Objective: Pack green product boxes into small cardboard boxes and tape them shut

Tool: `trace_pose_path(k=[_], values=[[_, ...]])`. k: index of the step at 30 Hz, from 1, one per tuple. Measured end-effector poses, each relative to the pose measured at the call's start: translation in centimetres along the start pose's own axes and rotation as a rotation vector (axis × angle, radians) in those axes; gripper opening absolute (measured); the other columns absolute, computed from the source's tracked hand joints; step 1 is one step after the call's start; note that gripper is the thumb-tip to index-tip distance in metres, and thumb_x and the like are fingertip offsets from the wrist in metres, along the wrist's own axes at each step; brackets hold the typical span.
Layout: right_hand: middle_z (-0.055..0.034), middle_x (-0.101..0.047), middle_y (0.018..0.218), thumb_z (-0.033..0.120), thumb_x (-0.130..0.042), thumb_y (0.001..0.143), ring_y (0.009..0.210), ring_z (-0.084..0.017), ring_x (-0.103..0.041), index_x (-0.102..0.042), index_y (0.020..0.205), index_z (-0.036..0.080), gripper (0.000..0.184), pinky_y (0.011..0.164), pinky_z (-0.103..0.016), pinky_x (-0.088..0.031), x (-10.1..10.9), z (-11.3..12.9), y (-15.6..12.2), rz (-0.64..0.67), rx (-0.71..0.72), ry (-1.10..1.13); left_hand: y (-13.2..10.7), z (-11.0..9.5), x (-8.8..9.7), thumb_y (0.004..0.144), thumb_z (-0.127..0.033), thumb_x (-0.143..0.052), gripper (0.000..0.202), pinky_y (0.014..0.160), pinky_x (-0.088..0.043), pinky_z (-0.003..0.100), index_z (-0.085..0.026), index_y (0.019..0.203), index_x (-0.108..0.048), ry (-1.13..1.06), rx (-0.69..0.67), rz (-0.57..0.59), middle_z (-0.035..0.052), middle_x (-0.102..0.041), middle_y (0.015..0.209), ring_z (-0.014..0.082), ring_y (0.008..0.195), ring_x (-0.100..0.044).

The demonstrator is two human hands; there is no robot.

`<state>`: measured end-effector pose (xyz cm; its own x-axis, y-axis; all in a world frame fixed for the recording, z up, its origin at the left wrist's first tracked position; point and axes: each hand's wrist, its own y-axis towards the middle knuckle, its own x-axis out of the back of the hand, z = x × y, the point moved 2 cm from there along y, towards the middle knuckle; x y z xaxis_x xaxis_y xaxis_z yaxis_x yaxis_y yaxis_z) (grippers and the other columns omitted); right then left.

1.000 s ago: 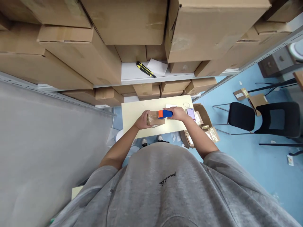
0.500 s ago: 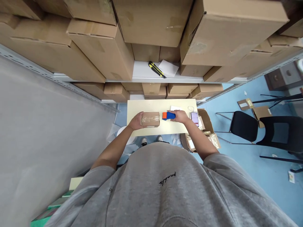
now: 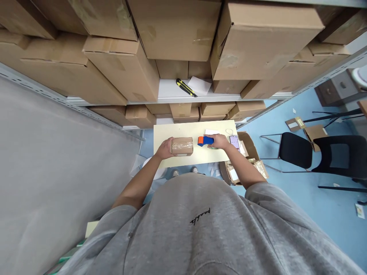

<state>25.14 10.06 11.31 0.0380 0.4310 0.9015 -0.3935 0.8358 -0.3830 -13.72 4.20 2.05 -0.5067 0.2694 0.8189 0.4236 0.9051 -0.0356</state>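
Note:
My left hand [image 3: 165,149] grips the left end of a small brown cardboard box [image 3: 182,146], which has shiny clear tape across its top. In my right hand [image 3: 219,141] is a blue and orange tape dispenser [image 3: 205,141], its orange end pointing left toward the box. A small gap separates the dispenser from the box. Both are over a pale yellow table [image 3: 172,130]. Partly behind my right hand lies a white paper [image 3: 211,131].
A phone [image 3: 234,142] lies at the table's right edge, beside a large open carton [image 3: 249,147] holding taped packages. Shelves with cardboard boxes [image 3: 174,34] rise in front, with a yellow-black box cutter [image 3: 186,87] on one. A black chair [image 3: 296,150] stands right; a grey wall [image 3: 57,160] is left.
The camera view has shifted slightly. Both hands keep hold of the box and the tape dispenser, with hardly any movement between them.

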Motion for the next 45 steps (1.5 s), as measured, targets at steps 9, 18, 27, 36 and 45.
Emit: trace_pose_path(k=[9, 18, 27, 36, 45], values=[[-0.0051, -0.077, 0.128, 0.053, -0.082, 0.079, 0.113, -0.032, -0.072, -0.051, 0.157, 0.04, 0.084, 0.089, -0.036, -0.053, -1.3, 0.8, 0.5, 0.036, 0.034, -0.07, 0.9, -1.6, 0.1, 0.068, -0.054, -0.085, 0.124, 0.131, -0.01, 0.063, -0.005, 0.163, -0.022, 0.2, 0.025, 0.076, 0.0301, -0.033, 0.167, 0.0472, 0.158, -0.026], [-0.0074, -0.076, 0.129, 0.05, -0.081, 0.083, 0.114, -0.032, -0.071, -0.048, 0.159, 0.039, 0.084, 0.09, -0.036, -0.052, -1.7, 2.5, 0.5, 0.028, 0.044, -0.095, 6.6, -11.4, -3.9, 0.062, -0.04, -0.082, 0.129, 0.131, -0.01, 0.055, -0.003, 0.168, -0.017, 0.337, -0.098, 0.203, 0.0268, -0.036, 0.166, 0.0441, 0.154, -0.031], [-0.0096, -0.075, 0.13, 0.038, -0.081, 0.082, 0.115, -0.032, -0.07, -0.054, 0.155, 0.035, 0.078, 0.09, -0.036, -0.052, -1.8, 3.7, 1.8, 0.144, -0.007, -0.171, 6.4, -10.6, -3.5, 0.069, -0.048, -0.081, 0.106, 0.122, -0.026, 0.052, -0.014, 0.16, -0.039, 0.271, -0.208, 0.115, 0.0211, -0.049, 0.151, 0.0405, 0.141, -0.044], [-0.0145, -0.077, 0.12, 0.03, -0.078, 0.082, 0.113, -0.036, -0.07, -0.073, 0.132, 0.027, 0.05, 0.089, -0.042, -0.052, -5.0, 2.0, 1.7, 0.317, -0.023, -0.246, 6.3, -10.0, -3.2, 0.068, -0.048, -0.086, 0.078, 0.117, -0.03, 0.056, -0.019, 0.136, -0.062, 0.245, -0.153, 0.036, 0.019, -0.053, 0.138, 0.0405, 0.132, -0.046], [-0.0169, -0.067, 0.134, 0.056, -0.065, 0.095, 0.119, -0.033, -0.067, -0.035, 0.164, 0.025, 0.082, 0.091, -0.038, -0.052, -10.2, 0.5, 1.2, 0.077, -0.395, 0.101, 3.8, -5.5, -0.8, 0.076, -0.063, -0.083, 0.073, 0.122, -0.035, 0.06, -0.019, 0.131, -0.066, 0.119, -0.191, -0.138, 0.0215, -0.039, 0.158, 0.0431, 0.146, -0.04]])
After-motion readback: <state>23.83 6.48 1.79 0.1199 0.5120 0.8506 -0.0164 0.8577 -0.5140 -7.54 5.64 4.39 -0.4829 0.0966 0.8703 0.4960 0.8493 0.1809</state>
